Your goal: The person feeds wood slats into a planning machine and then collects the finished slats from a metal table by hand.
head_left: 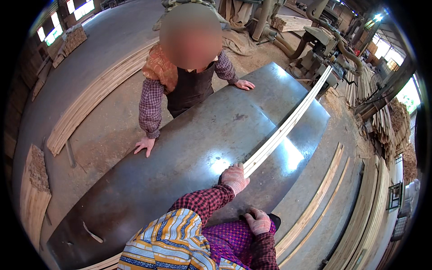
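My left hand (235, 178), in a pale knitted glove, is closed around the near end of a few long, pale wooden strips (284, 130). They lie side by side, running away to the far right over a dark metal table (189, 148) toward a machine (321, 58). Low at my front, my right hand (259, 221), also gloved, rests against my purple patterned cloth (229, 238) by the table's near edge. Its thumb is apart from the bent fingers, and nothing shows in it. The fingertips are partly hidden.
Across the table stands a co-worker (189, 85), both palms on its edge. A wood sliver (92, 231) lies on the tabletop at left. Loose strips (315, 198) and long boards (366, 216) lie on the floor at right. Lumber stacks (101, 92) lie at left.
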### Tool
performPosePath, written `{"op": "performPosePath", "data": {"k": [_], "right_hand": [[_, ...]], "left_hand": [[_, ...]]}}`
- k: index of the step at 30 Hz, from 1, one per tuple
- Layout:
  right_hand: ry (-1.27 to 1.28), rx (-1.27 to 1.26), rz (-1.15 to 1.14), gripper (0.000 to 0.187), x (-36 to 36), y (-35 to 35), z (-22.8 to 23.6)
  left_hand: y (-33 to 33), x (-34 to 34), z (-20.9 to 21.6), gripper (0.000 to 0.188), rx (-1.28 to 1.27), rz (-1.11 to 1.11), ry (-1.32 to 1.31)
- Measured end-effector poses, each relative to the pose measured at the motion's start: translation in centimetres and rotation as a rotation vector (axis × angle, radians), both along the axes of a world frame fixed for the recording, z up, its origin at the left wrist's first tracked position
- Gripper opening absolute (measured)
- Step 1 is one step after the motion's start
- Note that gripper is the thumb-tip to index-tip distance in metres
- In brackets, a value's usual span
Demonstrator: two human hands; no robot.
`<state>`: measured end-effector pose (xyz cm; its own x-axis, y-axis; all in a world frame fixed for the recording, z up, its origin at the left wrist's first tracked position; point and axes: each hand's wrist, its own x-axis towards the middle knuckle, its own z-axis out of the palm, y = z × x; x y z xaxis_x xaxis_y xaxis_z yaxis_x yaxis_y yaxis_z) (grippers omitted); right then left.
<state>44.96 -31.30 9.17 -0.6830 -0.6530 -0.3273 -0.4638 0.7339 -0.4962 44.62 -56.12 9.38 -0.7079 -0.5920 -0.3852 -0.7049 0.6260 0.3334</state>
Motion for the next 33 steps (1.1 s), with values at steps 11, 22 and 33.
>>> {"op": "performPosePath", "data": {"k": [11,22,33], "right_hand": [[0.01,-0.003,-0.015,0.047,0.1,0.0,0.0],[0.012,0.009,-0.023,0.047,0.2,-0.1,0.2],[-0.001,0.02,-0.017,0.047,0.1,-0.4,0.8]], "left_hand": [[0.0,-0.1,-0.3,0.071,-0.005,-0.01,-0.011],[0.0,0.0,-0.1,0.069,0.003,-0.006,0.018],[0.1,0.0,-0.3,0.069,-0.022,-0.006,0.014]]}}
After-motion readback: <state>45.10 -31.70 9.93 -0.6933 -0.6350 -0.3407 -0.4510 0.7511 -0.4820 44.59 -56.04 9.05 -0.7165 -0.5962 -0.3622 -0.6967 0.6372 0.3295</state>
